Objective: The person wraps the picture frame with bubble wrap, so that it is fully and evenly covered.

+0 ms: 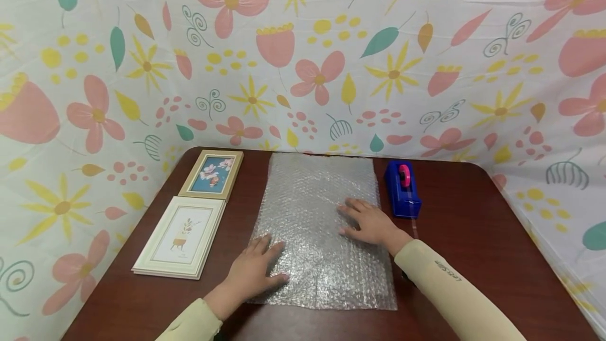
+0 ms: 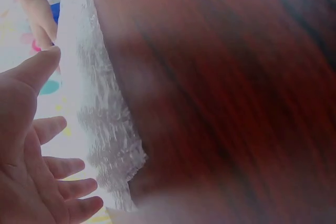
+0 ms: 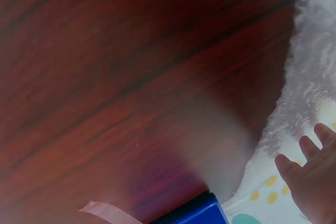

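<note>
A sheet of clear bubble wrap lies flat on the dark wooden table. Near its lower left edge is my left hand, fingers spread and holding nothing. My right hand is over the sheet's right side, its fingers spread too. In the left wrist view the left hand has its fingers extended beside the bubble wrap. The right wrist view catches the right hand at the edge, near the bubble wrap. Whether either palm presses on the sheet I cannot tell.
Right of the sheet stands a blue tape dispenser with a pink-cored roll and a strip of tape hanging off its front. On the left lie white picture frames, stacked, and a wood-coloured frame behind them. A flowered curtain borders the table.
</note>
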Tool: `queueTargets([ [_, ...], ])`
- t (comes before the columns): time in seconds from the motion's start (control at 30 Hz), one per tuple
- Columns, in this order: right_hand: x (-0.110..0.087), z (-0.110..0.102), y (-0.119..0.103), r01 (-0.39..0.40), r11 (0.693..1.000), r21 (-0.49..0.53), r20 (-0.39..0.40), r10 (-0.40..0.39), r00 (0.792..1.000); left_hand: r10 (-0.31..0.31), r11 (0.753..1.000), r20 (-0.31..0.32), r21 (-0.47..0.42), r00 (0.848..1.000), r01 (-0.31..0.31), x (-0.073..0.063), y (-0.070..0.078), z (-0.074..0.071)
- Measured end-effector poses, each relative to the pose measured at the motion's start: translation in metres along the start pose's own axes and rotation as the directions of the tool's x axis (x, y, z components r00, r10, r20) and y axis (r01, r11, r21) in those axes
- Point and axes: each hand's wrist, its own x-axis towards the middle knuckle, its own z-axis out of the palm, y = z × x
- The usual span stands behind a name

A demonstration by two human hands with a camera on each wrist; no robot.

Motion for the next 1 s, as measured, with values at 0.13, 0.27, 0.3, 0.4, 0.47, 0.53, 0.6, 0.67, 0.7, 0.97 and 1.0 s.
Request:
queueTargets([
  [0.13,0.001,0.002,0.003,0.0,1.0,-0.027,0.031,0.0,1.0,0.015,1.0,0.019,0.008,1.0,-0.015,0.002,0.003,-0.001],
  [0.27,0.002,0.002,0.003,0.002,1.0,-0.024,0.039,-0.001,0.999,0.003,0.999,0.044,0.045,0.999,-0.005,0.004,0.006,0.0],
  [0.3,0.002,0.002,0.003,-0.003,1.0,-0.015,0.044,0.003,0.999,0.0,0.998,0.05,0.062,0.999,-0.003,0.005,0.006,0.001],
  [0.4,0.002,0.003,0.001,-0.015,1.0,0.015,0.053,0.014,0.998,-0.005,0.994,0.071,0.105,0.997,-0.003,0.007,0.009,0.003],
  [0.47,0.001,0.004,0.001,-0.031,0.999,0.035,0.062,0.028,0.998,-0.007,0.993,0.085,0.119,0.996,-0.003,0.008,0.011,0.005],
  [0.53,0.0,0.004,0.0,-0.042,0.998,0.044,0.064,0.039,0.997,-0.01,0.992,0.103,0.129,0.995,-0.004,0.01,0.013,0.005],
  [0.6,-0.001,0.003,-0.002,-0.055,0.997,0.055,0.066,0.051,0.997,-0.011,0.99,0.12,0.142,0.993,-0.006,0.012,0.015,0.006],
  [0.67,-0.003,0.003,-0.004,-0.065,0.996,0.064,0.072,0.06,0.996,-0.012,0.988,0.133,0.154,0.991,-0.008,0.013,0.017,0.006],
  [0.7,-0.003,0.002,-0.005,-0.07,0.995,0.071,0.077,0.064,0.995,-0.016,0.987,0.139,0.159,0.99,-0.007,0.014,0.017,0.006],
  [0.97,0.001,-0.002,-0.016,-0.125,0.987,0.099,0.119,0.113,0.987,-0.065,0.976,0.124,0.216,0.99,0.037,0.02,0.024,0.007],
  [1.0,0.001,-0.003,-0.017,-0.13,0.987,0.094,0.121,0.118,0.986,-0.076,0.972,0.126,0.231,0.989,0.045,0.022,0.026,0.008],
])
